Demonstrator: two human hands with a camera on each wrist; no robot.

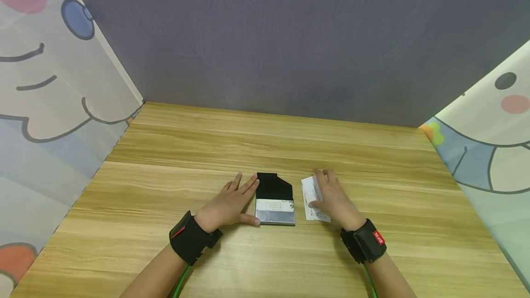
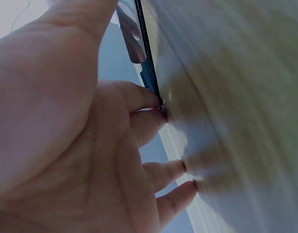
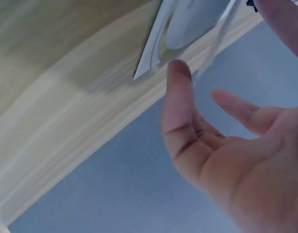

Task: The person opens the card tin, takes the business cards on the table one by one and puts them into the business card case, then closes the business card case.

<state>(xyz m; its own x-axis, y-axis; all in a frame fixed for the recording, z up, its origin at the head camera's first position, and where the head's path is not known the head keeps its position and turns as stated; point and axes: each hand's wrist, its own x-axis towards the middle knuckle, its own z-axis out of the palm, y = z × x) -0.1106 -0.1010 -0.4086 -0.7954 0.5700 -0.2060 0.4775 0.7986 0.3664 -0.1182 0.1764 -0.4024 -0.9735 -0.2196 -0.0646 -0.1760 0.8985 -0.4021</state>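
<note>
Near lower centre I can pass between the opened case [image 1: 274, 190] and the cards [image 1: 308, 197]; my left hand [image 1: 232, 206] blocks the case's left side, my right hand [image 1: 336, 203] the cards' right; a grey panel [image 1: 290, 45] walls the top.

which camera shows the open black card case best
The head view: it shows the black card case nearly whole from above, its flap folded out and a card inside. The left wrist view catches only part of it, nearly edge-on; the right wrist view shows at most a small dark piece, too little to identify.
</note>
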